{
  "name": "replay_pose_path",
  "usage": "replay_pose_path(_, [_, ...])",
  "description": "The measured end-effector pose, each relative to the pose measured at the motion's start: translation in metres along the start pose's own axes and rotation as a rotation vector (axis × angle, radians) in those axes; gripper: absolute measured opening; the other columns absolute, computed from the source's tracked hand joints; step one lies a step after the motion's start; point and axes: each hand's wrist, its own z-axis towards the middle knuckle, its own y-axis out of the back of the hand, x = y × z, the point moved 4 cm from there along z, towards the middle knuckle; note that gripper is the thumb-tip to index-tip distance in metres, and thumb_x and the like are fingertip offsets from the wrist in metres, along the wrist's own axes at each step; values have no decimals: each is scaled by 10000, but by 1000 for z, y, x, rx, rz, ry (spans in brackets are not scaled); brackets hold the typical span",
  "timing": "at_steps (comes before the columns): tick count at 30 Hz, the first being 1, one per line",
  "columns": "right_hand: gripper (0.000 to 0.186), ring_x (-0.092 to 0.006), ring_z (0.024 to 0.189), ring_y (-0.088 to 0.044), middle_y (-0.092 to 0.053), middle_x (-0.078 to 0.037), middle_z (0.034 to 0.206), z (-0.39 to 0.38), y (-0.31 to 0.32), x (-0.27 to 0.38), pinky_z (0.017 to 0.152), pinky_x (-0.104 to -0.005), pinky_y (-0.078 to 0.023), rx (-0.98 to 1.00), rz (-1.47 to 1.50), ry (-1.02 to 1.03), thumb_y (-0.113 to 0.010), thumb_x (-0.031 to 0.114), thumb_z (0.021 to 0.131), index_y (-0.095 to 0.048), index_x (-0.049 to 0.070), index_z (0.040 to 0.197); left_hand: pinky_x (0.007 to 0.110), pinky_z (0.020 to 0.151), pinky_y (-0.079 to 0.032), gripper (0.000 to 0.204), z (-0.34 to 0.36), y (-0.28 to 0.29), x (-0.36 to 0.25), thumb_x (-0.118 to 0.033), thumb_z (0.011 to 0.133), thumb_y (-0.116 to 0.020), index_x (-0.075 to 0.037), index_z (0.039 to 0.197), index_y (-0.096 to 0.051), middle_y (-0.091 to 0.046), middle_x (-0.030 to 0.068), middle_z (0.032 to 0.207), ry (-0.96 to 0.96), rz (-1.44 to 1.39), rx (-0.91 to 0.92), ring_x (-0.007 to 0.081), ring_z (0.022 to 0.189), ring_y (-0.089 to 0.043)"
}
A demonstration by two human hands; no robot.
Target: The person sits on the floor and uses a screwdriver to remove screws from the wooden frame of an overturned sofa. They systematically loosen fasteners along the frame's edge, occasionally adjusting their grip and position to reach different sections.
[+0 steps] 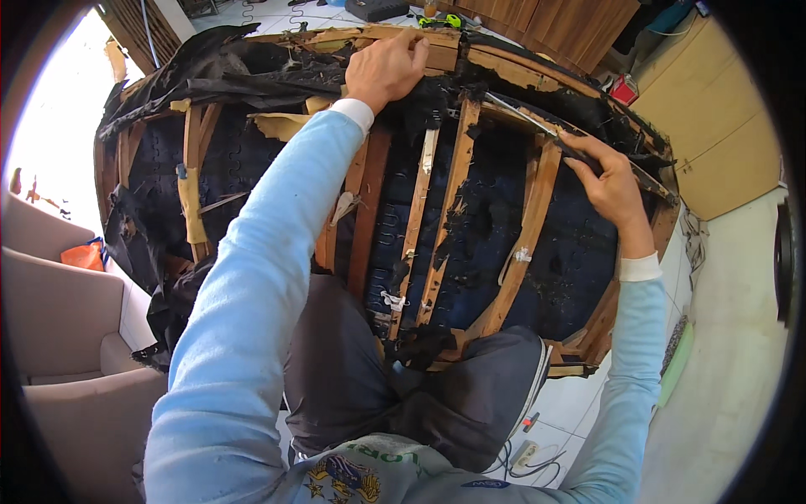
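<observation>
An upturned sofa frame (pixel 504 252) with wooden slats, dark backing, wire springs and torn black fabric (pixel 201 76) lies in front of me. My left hand (pixel 386 69) rests high on its far rail, fingers curled at torn material; whatever they grip is hidden. My right hand (pixel 606 181) grips a long, thin metal tool (pixel 525 118), which lies angled along the right upper rail with its far end among the black fabric near the middle slats. Scraps of yellow foam (pixel 277 126) hang from the left part of the frame.
Beige armchairs (pixel 59 311) stand at the left beside an orange item (pixel 80 255). Behind the frame are a black case (pixel 376 10), a green tool (pixel 441 21), a red box (pixel 623 88) and wooden cabinets (pixel 537 21). A power strip (pixel 522 454) with cords lies near my legs.
</observation>
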Motion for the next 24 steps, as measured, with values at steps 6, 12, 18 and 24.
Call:
replay_pose_path(6, [364, -252, 891, -759, -788, -41, 1168, 16, 13, -21, 851, -376, -590, 6, -132, 121, -742, 89, 995, -761, 155, 1353, 544, 962, -567, 505, 2, -4, -3, -532, 1116, -450, -184, 1380, -702, -810, 167, 1174, -4, 12, 16, 430, 1117, -744])
replay_pose_path(12, [376, -176, 1098, -727, -798, -66, 1312, 39, 21, -38, 995, -350, -566, 312, 280, -276, -760, 94, 973, -733, 17, 1340, 536, 970, -567, 504, 1, 3, -4, -531, 1115, -454, -183, 1374, -712, -804, 167, 1209, -12, 4, 36, 424, 1127, -743])
replay_pose_path(18, [424, -53, 717, -559, -712, 2, 945, 31, 18, -39, 645, -243, -480, 483, 652, -598, -768, 200, 1016, -713, 92, 1423, 541, 975, -566, 490, 1, 2, 0, -530, 1115, -458, -202, 1367, -721, -804, 168, 1203, -15, 29, 20, 427, 1126, -742])
replay_pose_path(24, [380, -48, 697, -516, -629, 40, 886, 22, 7, -27, 590, -233, -399, 82, 46, 68, -740, 188, 1038, -722, 149, 1415, 550, 972, -567, 482, 2, 2, -5, -533, 1110, -464, -210, 1339, -739, -804, 173, 1194, 1, 23, 58, 437, 1126, -740])
